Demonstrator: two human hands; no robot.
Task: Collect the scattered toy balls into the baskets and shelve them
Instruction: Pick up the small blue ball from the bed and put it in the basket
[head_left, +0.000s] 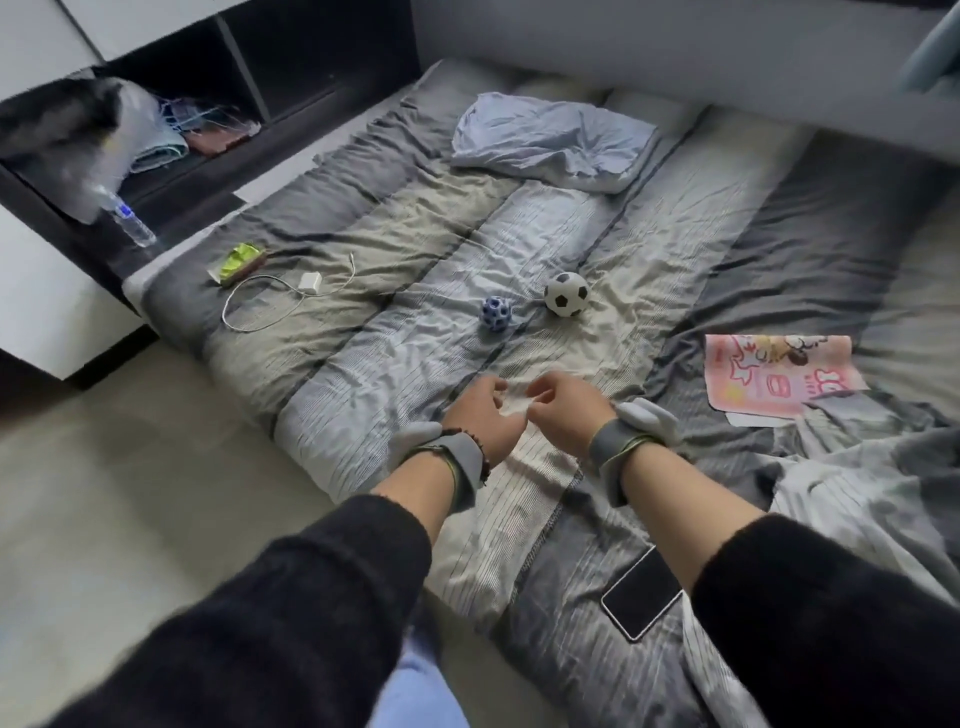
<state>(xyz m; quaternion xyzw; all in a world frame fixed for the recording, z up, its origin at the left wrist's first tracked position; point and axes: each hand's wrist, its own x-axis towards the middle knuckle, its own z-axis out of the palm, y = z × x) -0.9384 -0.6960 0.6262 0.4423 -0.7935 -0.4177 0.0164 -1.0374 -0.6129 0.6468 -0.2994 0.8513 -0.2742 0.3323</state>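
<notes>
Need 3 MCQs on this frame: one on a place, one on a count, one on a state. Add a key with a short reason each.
1. Where does the soccer ball lie relative to the blue holed ball?
A. To its right, apart from it
B. Stacked on top of it
C. On the floor beside the mattress

2. How many toy balls show on the bed?
A. One
B. Two
C. Four

3. What do the left hand and right hand hold?
A. One ball each
B. A basket between them
C. Nothing visible, fingers loosely curled

Key:
1 A, because a strip of sheet shows between the two balls.
2 B, because only the soccer ball and the blue holed ball are seen.
3 C, because both hands are over the sheet, short of the balls, with nothing in them.
</notes>
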